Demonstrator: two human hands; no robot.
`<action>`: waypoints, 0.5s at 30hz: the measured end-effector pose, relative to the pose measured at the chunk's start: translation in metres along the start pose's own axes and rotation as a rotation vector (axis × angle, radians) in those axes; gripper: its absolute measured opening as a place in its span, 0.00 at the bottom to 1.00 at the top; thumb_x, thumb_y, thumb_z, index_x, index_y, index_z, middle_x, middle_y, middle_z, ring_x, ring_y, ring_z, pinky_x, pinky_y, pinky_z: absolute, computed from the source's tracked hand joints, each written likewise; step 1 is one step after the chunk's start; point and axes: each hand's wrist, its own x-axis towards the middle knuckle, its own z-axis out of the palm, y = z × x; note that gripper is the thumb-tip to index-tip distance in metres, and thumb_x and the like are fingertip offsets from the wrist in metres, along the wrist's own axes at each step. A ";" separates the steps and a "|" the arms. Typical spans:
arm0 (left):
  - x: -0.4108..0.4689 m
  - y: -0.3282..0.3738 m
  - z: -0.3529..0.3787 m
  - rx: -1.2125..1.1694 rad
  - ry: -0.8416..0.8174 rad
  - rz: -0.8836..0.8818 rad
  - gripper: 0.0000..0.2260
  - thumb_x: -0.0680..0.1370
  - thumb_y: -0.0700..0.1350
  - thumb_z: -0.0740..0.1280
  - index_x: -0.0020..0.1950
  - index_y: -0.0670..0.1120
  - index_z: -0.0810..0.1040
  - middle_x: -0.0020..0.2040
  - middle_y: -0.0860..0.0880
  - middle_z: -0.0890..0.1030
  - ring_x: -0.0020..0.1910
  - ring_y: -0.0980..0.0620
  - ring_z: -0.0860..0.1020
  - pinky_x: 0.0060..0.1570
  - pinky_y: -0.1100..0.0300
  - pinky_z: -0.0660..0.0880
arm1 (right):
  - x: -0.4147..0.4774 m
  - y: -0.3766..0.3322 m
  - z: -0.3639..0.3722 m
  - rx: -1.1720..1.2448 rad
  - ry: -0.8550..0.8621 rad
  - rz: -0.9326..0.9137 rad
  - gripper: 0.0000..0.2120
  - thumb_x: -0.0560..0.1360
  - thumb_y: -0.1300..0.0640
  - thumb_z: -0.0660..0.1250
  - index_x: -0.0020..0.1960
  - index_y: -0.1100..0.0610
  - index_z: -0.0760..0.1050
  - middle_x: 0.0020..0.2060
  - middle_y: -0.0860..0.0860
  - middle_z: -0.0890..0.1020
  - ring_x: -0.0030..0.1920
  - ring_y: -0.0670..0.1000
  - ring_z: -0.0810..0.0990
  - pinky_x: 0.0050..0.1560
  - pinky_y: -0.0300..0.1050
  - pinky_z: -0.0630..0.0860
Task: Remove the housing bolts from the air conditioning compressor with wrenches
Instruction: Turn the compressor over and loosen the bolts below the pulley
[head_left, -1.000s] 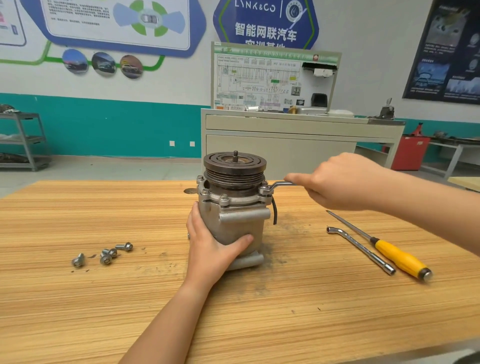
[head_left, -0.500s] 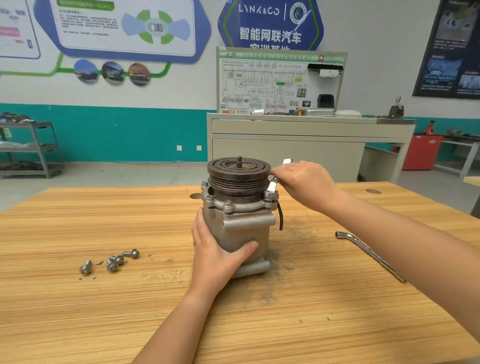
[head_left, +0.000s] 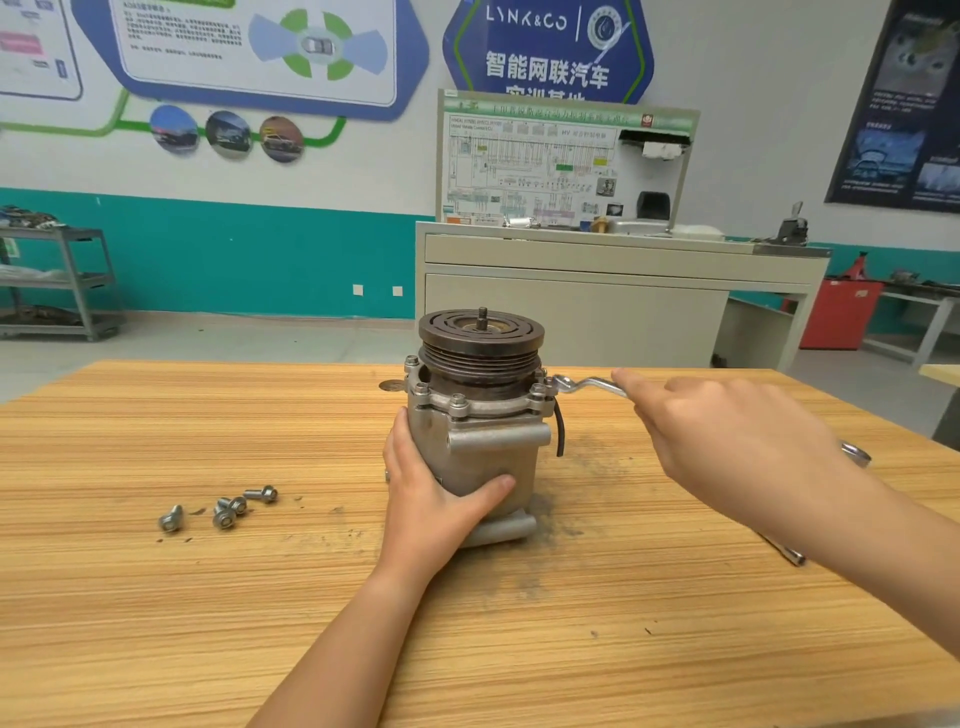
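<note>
The grey air conditioning compressor (head_left: 488, 447) stands upright on the wooden table (head_left: 208, 623), its dark pulley on top. Several bolts (head_left: 457, 401) sit in its flange. My left hand (head_left: 431, 493) grips the housing from the left, thumb across the front. A silver wrench (head_left: 584, 385) has its ring end on the right-hand flange bolt, handle pointing right. My right hand (head_left: 727, 441) holds that handle, fingers curled round it.
Several loose bolts (head_left: 228, 509) lie on the table to the left. Another wrench (head_left: 857, 453) lies to the right, mostly hidden behind my right forearm. A grey cabinet (head_left: 597, 291) with a wiring board stands behind the table.
My right hand has swung the wrench handle from close beside the pulley back out to the right. The left hand keeps its grip on the housing.
</note>
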 end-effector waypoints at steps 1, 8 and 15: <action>0.000 0.000 0.000 -0.002 0.000 -0.001 0.57 0.59 0.59 0.77 0.76 0.56 0.43 0.73 0.58 0.53 0.72 0.58 0.56 0.65 0.62 0.57 | 0.002 -0.001 0.000 -0.009 -0.023 -0.003 0.25 0.79 0.58 0.52 0.74 0.47 0.49 0.35 0.47 0.67 0.34 0.52 0.68 0.23 0.41 0.56; 0.001 0.001 0.000 0.006 -0.001 0.000 0.57 0.59 0.59 0.78 0.76 0.57 0.43 0.74 0.56 0.53 0.72 0.56 0.56 0.67 0.59 0.60 | 0.011 -0.004 0.003 0.068 -0.062 0.071 0.20 0.79 0.58 0.54 0.69 0.47 0.60 0.32 0.47 0.69 0.32 0.52 0.69 0.23 0.41 0.59; 0.001 -0.001 0.001 0.004 0.002 0.001 0.57 0.59 0.59 0.78 0.76 0.57 0.43 0.74 0.56 0.53 0.72 0.55 0.56 0.66 0.60 0.59 | 0.018 -0.011 -0.007 0.061 -0.076 0.090 0.16 0.78 0.58 0.55 0.64 0.48 0.66 0.29 0.48 0.66 0.27 0.50 0.64 0.23 0.41 0.55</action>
